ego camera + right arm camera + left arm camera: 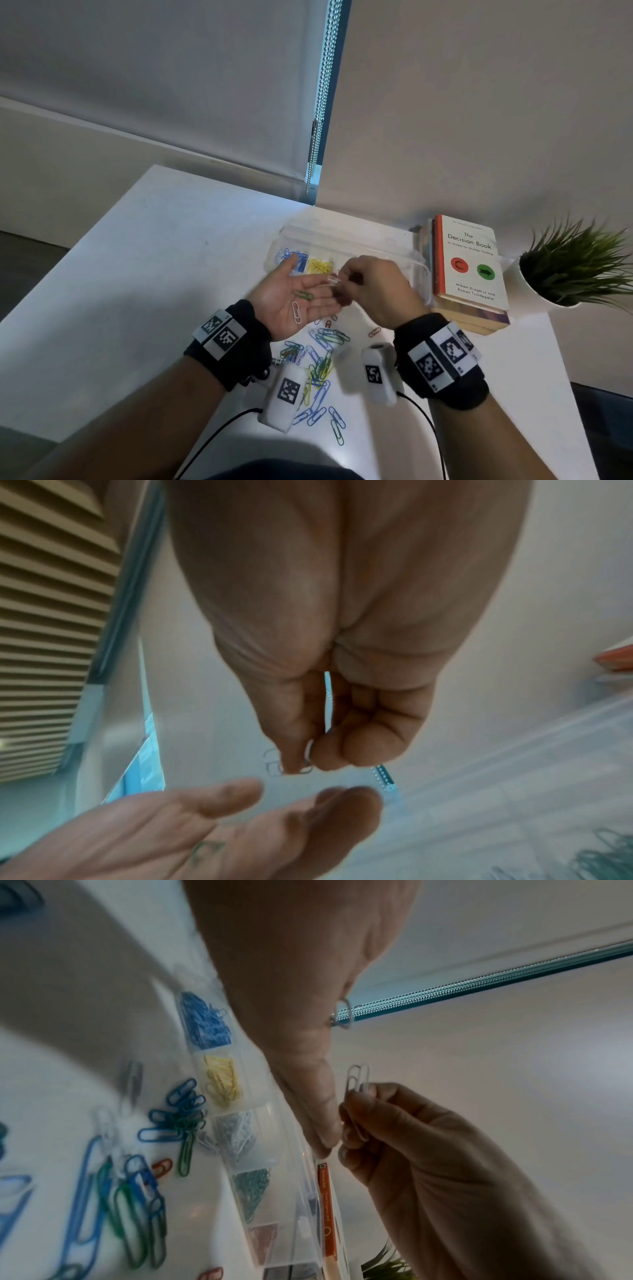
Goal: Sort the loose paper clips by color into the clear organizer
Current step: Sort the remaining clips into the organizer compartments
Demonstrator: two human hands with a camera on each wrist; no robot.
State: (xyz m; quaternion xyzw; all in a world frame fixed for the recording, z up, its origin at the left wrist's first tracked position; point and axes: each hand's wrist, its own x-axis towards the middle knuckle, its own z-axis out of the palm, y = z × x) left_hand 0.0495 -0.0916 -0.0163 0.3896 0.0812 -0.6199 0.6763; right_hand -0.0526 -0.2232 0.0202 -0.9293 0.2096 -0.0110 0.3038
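My left hand point(308, 291) lies palm up and open above the table, with a green clip point(303, 294) and a white clip point(296, 312) resting on the palm. At its fingertips my right hand point(342, 277) pinches white clips point(358, 1091) between thumb and fingers. Just behind both hands sits the clear organizer point(376, 246), whose compartments hold blue clips point(204, 1026), yellow clips point(222, 1080), white clips point(238, 1134), green clips point(251, 1185) and red clips point(263, 1237). A loose pile of mixed clips point(320, 363) lies on the white table under my wrists.
A stack of books point(469, 263) stands right of the organizer, with a potted plant point(575, 270) beyond it. The wall and a blind with a bead chain point(318, 120) rise behind. The white table point(154, 274) stretches to the left.
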